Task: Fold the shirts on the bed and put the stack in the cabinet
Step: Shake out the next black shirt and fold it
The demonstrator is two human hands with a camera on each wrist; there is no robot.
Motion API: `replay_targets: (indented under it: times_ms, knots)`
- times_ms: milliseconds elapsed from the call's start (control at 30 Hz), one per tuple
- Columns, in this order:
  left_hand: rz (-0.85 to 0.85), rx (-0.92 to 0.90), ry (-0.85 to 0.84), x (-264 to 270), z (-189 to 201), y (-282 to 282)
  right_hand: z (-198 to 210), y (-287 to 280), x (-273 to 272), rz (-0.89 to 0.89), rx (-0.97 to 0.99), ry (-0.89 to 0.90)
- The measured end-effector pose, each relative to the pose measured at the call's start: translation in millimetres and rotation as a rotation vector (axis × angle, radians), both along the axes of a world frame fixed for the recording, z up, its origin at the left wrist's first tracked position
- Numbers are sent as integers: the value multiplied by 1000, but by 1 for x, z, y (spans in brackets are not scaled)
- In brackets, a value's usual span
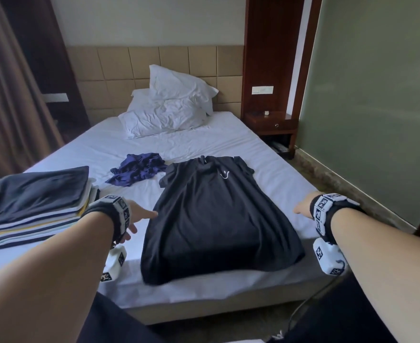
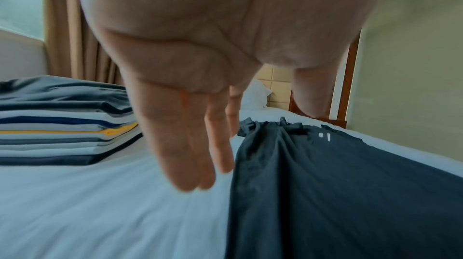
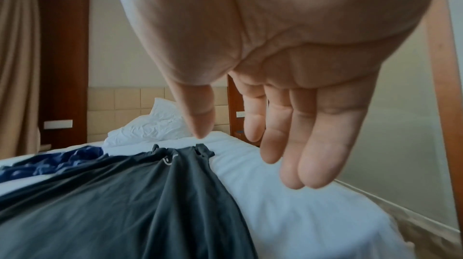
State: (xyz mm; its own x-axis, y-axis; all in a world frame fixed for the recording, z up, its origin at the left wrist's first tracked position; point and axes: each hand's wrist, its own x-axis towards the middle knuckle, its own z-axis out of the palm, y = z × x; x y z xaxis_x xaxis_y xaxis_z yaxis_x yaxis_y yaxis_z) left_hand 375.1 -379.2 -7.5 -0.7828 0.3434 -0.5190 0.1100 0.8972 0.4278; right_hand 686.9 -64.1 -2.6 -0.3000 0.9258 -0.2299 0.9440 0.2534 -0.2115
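From the head view, a black shirt (image 1: 216,214) lies spread flat at the near edge of the bed (image 1: 266,154), its hem just over that edge. The left hand (image 1: 139,215) hovers at its left side and the right hand (image 1: 303,208) at its right; each grip is released, fingers out, holding nothing. A stack of folded shirts (image 1: 31,209) sits at the bed's left edge, and a crumpled blue shirt (image 1: 137,169) lies just beyond the black one, with pillows (image 1: 169,110) at the far end.

Left wrist view: fingers (image 2: 190,154) hang straight above the sheet, just beside the black shirt (image 2: 338,194), the stack (image 2: 62,124) off to the side.

Right wrist view: fingers (image 3: 313,144) are relaxed over bare sheet, apart from the black shirt (image 3: 137,204).
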Motion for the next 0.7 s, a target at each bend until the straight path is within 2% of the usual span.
replay_targets:
  times_ms: [67, 167, 267, 400, 467, 567, 700]
  knots:
    - [48, 162, 29, -8, 4, 15, 4, 15, -5, -17, -37, 106]
    - [64, 298, 24, -15, 11, 47, 0, 39, -22, 4, -88, 265]
    - [4, 363, 97, -32, 9, 86, -6, 56, -40, -28, -105, 266]
    - [-92, 344, 203, -73, -15, 152, -26, 91, -65, -111, -171, 344]
    - [-125, 338, 271, -66, -9, 183, -38, 112, -78, -152, -218, 386]
    - [-212, 226, 374, -75, -15, 233, -59, 146, -105, -191, -297, 459]
    - [-287, 202, 303, -107, -58, 312, -87, 193, -154, -203, -392, 495]
